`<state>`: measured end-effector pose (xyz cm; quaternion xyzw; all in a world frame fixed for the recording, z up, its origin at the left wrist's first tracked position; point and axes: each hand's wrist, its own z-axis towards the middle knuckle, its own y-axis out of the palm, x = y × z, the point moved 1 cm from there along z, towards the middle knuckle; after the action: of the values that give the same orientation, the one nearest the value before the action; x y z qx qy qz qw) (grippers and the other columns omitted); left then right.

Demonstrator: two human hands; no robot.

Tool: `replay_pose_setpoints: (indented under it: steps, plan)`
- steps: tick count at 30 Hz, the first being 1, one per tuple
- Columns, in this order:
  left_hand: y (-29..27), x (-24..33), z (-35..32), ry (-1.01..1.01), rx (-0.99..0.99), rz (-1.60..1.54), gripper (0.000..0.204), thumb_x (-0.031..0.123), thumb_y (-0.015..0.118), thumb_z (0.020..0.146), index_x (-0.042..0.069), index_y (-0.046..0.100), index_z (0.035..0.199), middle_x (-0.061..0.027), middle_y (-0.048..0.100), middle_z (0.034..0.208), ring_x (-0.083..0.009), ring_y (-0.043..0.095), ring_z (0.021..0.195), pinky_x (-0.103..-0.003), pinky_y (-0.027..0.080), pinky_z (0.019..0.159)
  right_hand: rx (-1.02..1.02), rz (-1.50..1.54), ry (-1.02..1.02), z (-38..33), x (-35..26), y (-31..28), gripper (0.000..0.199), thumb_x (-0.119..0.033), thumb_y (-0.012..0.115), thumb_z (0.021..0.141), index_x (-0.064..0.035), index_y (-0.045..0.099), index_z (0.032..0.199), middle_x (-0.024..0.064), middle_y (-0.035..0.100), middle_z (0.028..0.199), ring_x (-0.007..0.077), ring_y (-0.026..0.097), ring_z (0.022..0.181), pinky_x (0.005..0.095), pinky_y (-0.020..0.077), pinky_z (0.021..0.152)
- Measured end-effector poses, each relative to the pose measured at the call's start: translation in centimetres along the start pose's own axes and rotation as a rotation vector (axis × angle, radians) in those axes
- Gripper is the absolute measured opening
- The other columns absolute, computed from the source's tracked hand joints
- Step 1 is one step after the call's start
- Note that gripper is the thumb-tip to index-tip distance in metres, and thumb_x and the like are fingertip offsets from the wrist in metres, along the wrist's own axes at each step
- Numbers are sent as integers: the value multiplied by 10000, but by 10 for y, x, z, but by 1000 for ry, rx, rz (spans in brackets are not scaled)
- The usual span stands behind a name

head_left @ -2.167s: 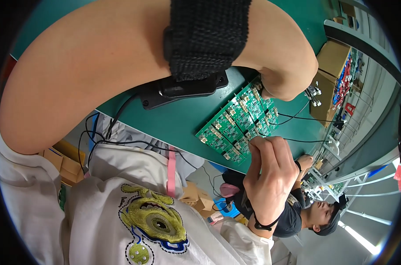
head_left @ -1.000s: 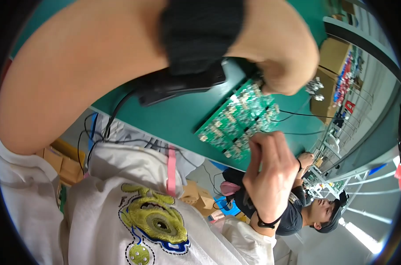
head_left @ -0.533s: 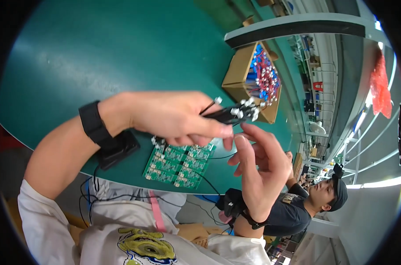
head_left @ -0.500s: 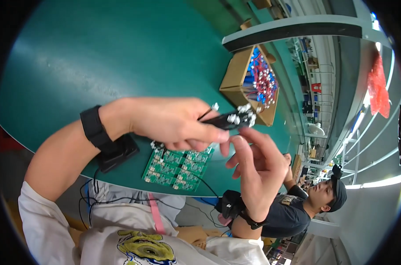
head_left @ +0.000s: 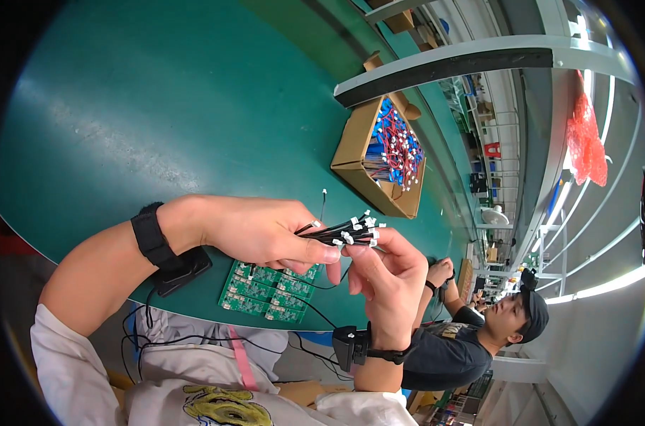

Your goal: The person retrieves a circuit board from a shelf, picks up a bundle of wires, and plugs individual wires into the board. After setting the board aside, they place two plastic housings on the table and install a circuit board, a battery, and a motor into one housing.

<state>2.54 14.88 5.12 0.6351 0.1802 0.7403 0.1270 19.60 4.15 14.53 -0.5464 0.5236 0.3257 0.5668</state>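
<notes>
The smooth green bench (head_left: pixel 159 128), its surface dulled by a pale scuffed patch at the left, fills the upper left and middle of the frame with a curved edge. At the lower right a co-worker (head_left: pixel 450 358) in a dark shirt and cap stands beyond it. Right of the upper middle, an open brown cardboard carton (head_left: pixel 352 142) holds a tangle of blue and red leads (head_left: pixel 397 145) with white ends. The left hand (head_left: pixel 266 231), centre frame, has its grip clamped on a bundle of thin, glossy black cables (head_left: pixel 329 233), which fans out rightward past the thumb. The right hand (head_left: pixel 390 273), just right of it, brings thumb and forefinger to the bundle's tips; whether this grip pinches one, I cannot tell. Below the left hand, partly covered by it, flat rectangular green circuit boards (head_left: pixel 266 295) lie in a grid, studded with tiny parts. Smallest are the blocky white connectors (head_left: pixel 355 226) capping the cables, clustered between the two grips.
</notes>
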Motion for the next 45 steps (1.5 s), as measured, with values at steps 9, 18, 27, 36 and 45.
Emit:
replay_pose_setpoints:
  steps: [9,18,27,36,45]
  plan:
    - [-1,-6,1,9,125,-62,379,362,540,1116,32,723,1144,91,421,693,-25,355,588,-238,303,505,-35,45,42,1,7,-5,104,-71,710,966,-3,647,1013,72,721,849,96,590,529,194,366,444]
    - [-2,-13,7,168,257,103,264,285,678,1061,37,762,1093,86,493,713,-17,403,620,-235,338,551,-53,36,99,1,10,-9,109,-61,693,971,-9,606,1011,102,688,875,110,591,542,195,356,437]
    - [1,-10,7,168,292,30,226,279,742,1012,53,727,1016,104,500,702,-12,409,653,-246,337,589,-67,173,-41,0,19,-7,136,16,659,967,27,578,1075,175,659,1055,141,628,612,206,381,419]
    - [-1,-13,10,310,380,112,218,272,720,1027,62,684,1074,93,470,693,-12,409,640,-245,318,571,-70,111,-29,-1,18,-11,127,71,661,953,31,600,1057,184,670,1086,145,650,669,218,431,421]
    - [-1,-18,12,220,282,-122,208,256,649,1070,65,609,1141,71,471,732,-22,414,649,-236,320,555,-116,213,-176,-3,19,-5,86,65,653,962,57,619,1041,254,699,1072,209,702,708,261,546,450]
